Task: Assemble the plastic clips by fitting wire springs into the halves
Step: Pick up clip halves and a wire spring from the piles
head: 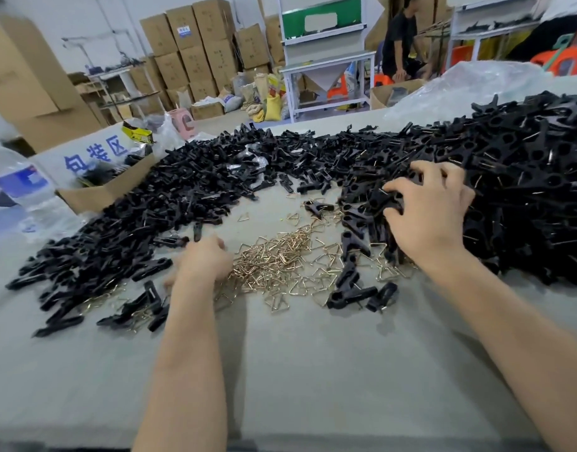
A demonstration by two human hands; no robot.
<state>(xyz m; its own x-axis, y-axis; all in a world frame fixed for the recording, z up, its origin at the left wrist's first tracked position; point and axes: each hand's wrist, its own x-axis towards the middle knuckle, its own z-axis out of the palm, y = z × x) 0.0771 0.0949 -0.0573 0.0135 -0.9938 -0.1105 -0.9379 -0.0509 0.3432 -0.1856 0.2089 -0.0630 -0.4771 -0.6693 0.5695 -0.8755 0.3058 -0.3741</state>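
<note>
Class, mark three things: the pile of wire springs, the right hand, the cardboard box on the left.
pile of wire springs (277, 256): head view, middle of the heap.
right hand (430, 216): head view, back of the hand.
cardboard box (96, 195): head view, its front wall.

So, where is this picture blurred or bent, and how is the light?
Head view: left edge smeared, bottle and box soft; table edge bows from the wide lens; light even, soft shadows beside the arms; springs and clips by the right hand sharp.
</note>
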